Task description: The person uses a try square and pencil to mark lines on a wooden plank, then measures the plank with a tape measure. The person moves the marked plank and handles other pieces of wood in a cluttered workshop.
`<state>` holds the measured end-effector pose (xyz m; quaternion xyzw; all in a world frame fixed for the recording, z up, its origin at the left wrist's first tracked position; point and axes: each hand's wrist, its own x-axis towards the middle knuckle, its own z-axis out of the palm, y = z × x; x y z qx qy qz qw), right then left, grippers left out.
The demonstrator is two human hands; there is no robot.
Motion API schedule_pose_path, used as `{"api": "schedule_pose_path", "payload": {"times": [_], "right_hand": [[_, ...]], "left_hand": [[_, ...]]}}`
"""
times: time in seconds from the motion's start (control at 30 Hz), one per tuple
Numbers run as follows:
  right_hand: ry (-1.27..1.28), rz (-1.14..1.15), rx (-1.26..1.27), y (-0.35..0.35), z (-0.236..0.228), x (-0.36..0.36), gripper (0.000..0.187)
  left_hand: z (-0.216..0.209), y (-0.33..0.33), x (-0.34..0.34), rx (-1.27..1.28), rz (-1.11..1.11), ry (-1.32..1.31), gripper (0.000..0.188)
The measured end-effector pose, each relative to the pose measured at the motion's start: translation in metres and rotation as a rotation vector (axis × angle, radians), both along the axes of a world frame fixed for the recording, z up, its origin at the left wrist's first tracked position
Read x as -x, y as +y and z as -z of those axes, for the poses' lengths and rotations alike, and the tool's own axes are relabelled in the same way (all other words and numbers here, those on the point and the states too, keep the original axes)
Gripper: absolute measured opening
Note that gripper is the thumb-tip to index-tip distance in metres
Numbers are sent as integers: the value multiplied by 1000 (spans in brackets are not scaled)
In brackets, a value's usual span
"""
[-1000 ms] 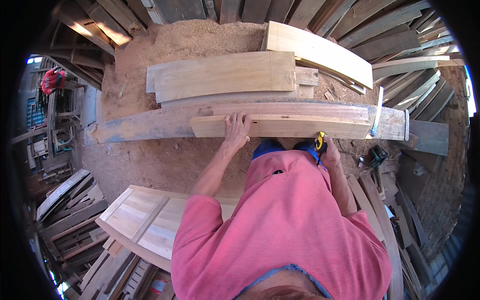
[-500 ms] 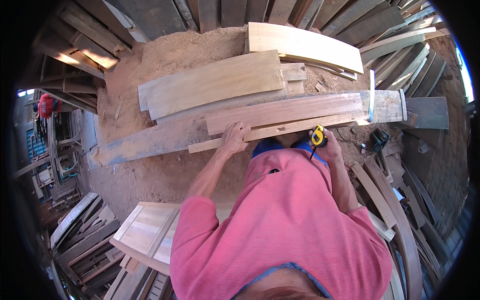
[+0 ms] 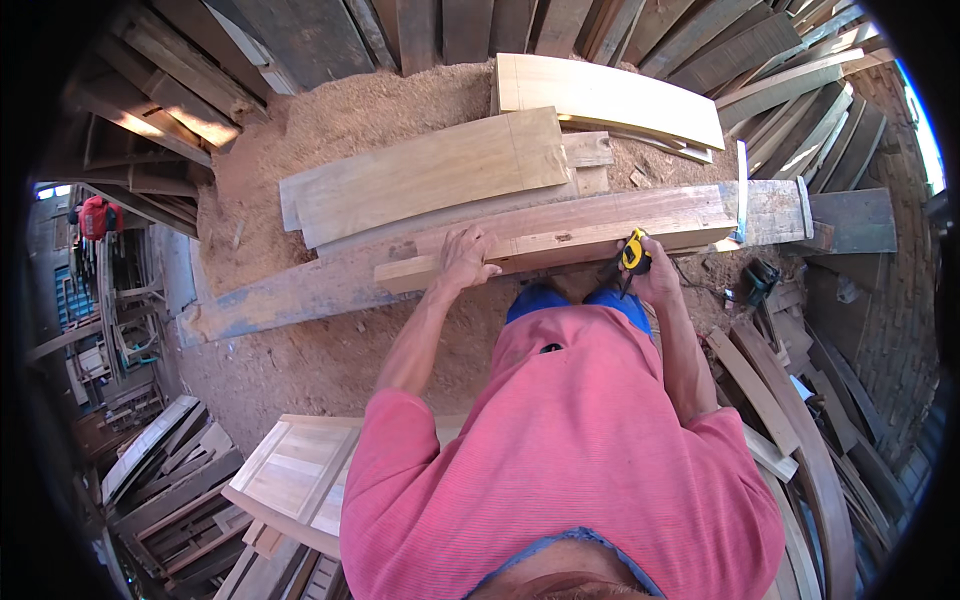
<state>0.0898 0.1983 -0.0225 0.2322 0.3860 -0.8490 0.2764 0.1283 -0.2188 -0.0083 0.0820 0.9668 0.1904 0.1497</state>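
My left hand [image 3: 466, 258] is closed over the left part of a long narrow wooden board [image 3: 590, 238], fingers across its upper side and thumb toward me. A darker face shows along the board's near side. My right hand [image 3: 658, 278] holds a yellow and black tape measure [image 3: 635, 252] close to the board's right part. No drawn-out blade is visible on it. Behind the narrow board, a reddish plank [image 3: 640, 208] lies along a thick, weathered beam [image 3: 260, 300]. A thin pale strip [image 3: 742, 190] crosses the beam near its right end.
Wide pale boards [image 3: 430, 175] and brighter boards [image 3: 610, 95] lie on sawdust beyond the beam. A dark power tool [image 3: 760, 278] with a cord sits at right. A panelled wooden door [image 3: 300, 470] lies behind me at left. Stacked timber surrounds the area.
The narrow board has tilted, showing more of its near side and covering part of the reddish plank. My left hand has shifted slightly up and left with it. The tape measure remains in my right hand.
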Motion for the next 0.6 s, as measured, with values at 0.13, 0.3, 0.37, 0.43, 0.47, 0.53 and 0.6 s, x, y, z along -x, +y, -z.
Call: {"api": "schedule_pose_path", "payload": {"times": [0.13,0.3,0.37,0.43,0.47,0.53,0.6], "right_hand": [[17,-17,-76,-6,11,13,35],[8,-7,-30,-10,14,35,40],[30,-43,-81,-9,9,47,42],[70,-107,-202,-9,-1,55,43],[77,-113,-246,-7,-8,57,43],[159,-196,-388,4,-24,52,42],[261,-318,-593,14,-44,42,48]], "left_hand": [[-2,-4,12,13,-20,43,70],[-3,-3,15,57,-161,149,76],[9,-8,16,37,-205,79,81],[20,-12,14,-3,-197,-21,87],[24,-13,7,0,-174,95,87],[17,3,-5,-14,-103,317,86],[-11,19,-12,105,-64,386,86]]}}
